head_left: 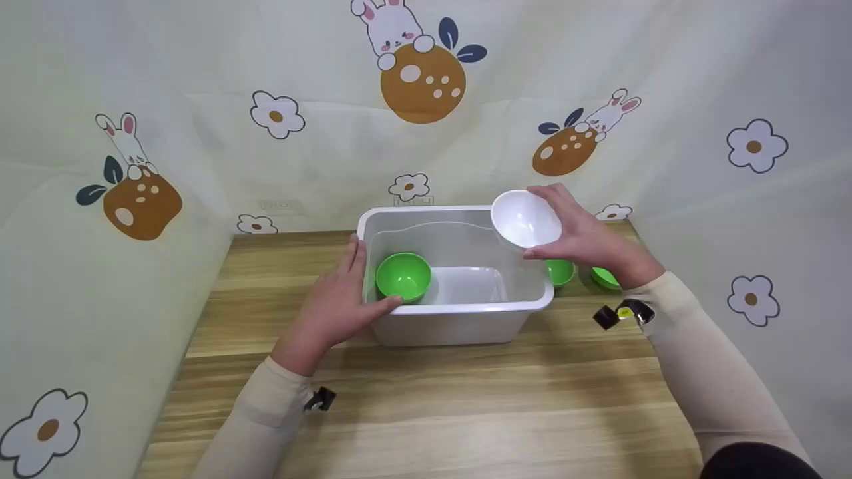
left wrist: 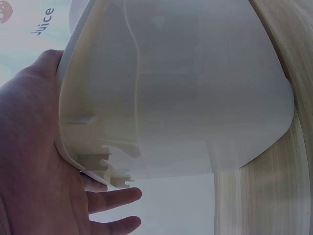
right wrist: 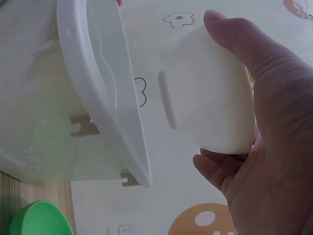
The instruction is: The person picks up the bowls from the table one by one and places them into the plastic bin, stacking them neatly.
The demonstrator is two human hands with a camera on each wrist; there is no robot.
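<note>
My right hand [head_left: 579, 229] pinches a white bowl [head_left: 522, 216] by its sides, thumb on one side and fingers on the other. The bowl is tilted above the right part of a white plastic bin [head_left: 452, 326]; in the right wrist view the bowl [right wrist: 210, 93] shows its outer side and foot ring, apart from the bin's rim. A green bowl [head_left: 403, 276] sits inside the bin at its left end. My left hand [head_left: 336, 303] rests at the bin's front left corner, fingers straight along the left rim and thumb across the front rim.
Right of the bin, a green bowl [head_left: 560, 271] stands close to its wall, partly hidden by it. Another green bowl [head_left: 606, 278] lies farther right, partly behind my right wrist. Underneath is a wooden tabletop [head_left: 439, 412], with a printed curtain [head_left: 319, 60] around its back and sides.
</note>
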